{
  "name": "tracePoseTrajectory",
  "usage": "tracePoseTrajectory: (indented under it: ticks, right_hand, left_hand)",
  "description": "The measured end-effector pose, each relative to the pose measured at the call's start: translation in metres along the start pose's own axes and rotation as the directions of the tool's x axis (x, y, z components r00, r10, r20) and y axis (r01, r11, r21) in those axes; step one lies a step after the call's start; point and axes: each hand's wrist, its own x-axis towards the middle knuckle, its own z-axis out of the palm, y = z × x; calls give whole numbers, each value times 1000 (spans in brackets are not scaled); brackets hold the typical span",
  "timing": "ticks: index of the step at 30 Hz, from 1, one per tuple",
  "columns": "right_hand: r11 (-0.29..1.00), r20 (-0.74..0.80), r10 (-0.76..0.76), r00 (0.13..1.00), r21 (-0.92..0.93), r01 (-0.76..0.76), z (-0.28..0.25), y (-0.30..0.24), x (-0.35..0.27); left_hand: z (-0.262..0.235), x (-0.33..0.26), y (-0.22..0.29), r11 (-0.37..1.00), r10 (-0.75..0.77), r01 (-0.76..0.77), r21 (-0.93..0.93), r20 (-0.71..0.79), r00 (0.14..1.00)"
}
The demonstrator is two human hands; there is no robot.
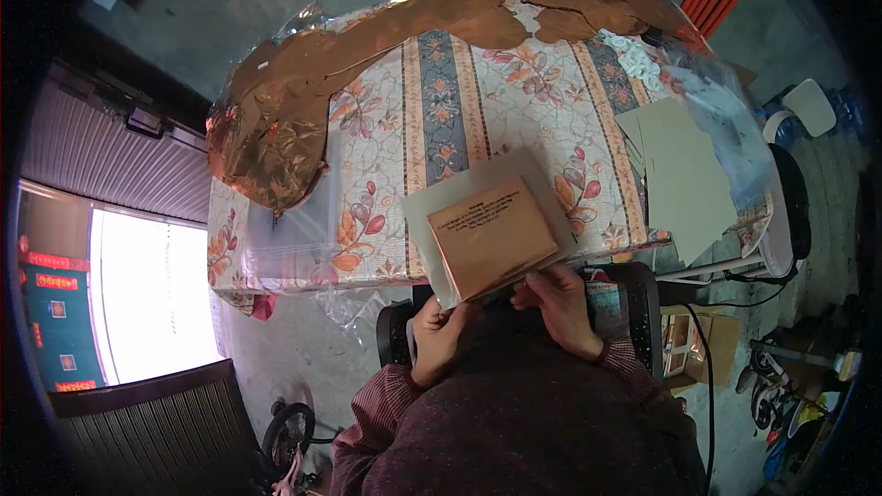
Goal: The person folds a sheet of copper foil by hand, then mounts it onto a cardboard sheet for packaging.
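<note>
Over the near edge of the table I have a clear plastic bag [545,176] with a folded copper-coloured foil sheet [491,253] inside. Dark print runs across the bag's front. My left hand [438,335] is closed on the bag's lower left corner, thumb near its edge. My right hand [562,310] is at the bag's lower right edge, its thumb and curled fingers pinching there; the fingertips are partly hidden. Around the far and left edge of the table lie shiny copper-coloured foil balloons [276,115], flat and overlapping.
The table wears a floral, striped cloth [367,119] under clear plastic. To the right lie grey-beige card sheets [684,174] and small white pieces [636,60]. Clear plastic bags [294,239] sit at the left. A chair [790,211] stands beyond the right edge, a cardboard box [717,344] below.
</note>
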Motion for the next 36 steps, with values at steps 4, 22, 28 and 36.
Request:
tracePoseTrajectory:
  ticks: [4, 22, 28, 36]
  right_hand:
    - [996, -28, 74, 997, 59, -73, 7, -11, -6]
    - [999, -73, 45, 996, -9, -46, 18, -28, 10]
    - [995, -45, 95, 994, 33, -94, 22, -39, 16]
    - [991, 22, 122, 992, -62, -121, 22, -45, 17]
  left_hand:
    - [-5, 0, 3, 999, -33, 34, 18, -27, 999]
    - [14, 2, 18, 980, -126, 102, -169, -142, 982]
    - [-4, 11, 38, 969, -241, 244, 29, -85, 967]
    - [-4, 45, 89, 350, 490, -564, 748, 367, 791]
